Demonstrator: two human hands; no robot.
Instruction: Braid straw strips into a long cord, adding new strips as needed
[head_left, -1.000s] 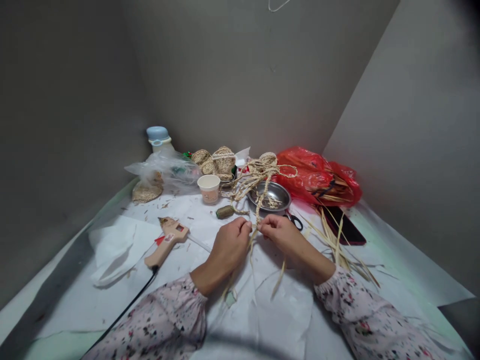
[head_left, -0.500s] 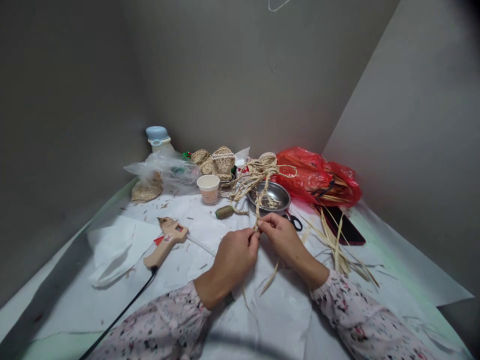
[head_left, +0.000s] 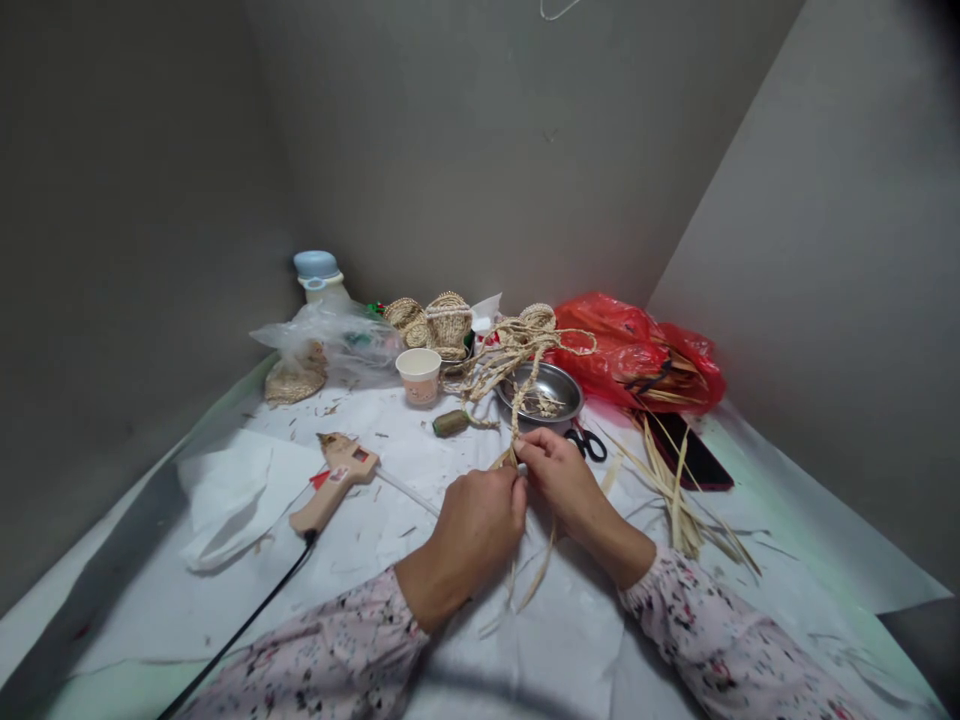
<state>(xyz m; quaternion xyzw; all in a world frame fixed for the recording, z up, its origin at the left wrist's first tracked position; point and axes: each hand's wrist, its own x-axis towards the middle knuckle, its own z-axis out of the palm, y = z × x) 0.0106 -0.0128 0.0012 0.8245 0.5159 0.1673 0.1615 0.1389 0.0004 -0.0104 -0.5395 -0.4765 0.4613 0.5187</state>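
A pale straw braid (head_left: pixel 517 400) runs from a looped bundle of braided cord (head_left: pixel 517 345) down to my two hands. My right hand (head_left: pixel 556 468) pinches the braid's lower end between thumb and fingers. Just left of it and slightly lower, my left hand (head_left: pixel 484 515) is closed around loose straw strands at that same end, its fingertips partly hidden. Free strand ends (head_left: pixel 537 580) hang below the hands onto the white sheet. Behind the braid sits a shallow metal bowl (head_left: pixel 568 395) with straw scraps in it.
Left lies a glue gun (head_left: pixel 336 488) with its cord. A paper cup (head_left: pixel 418 378), a thread spool (head_left: pixel 451 424), black-handled scissors (head_left: pixel 591 446), a phone (head_left: pixel 694 460), loose straw (head_left: pixel 679 500) and a red plastic bag (head_left: pixel 615 345) surround the hands. Woven pieces (head_left: pixel 448 325) stand at the back.
My left hand has shifted a little right and down, and a strand now shows above its knuckles. The hanging strand ends have moved. My right hand keeps its pinch in nearly the same place.
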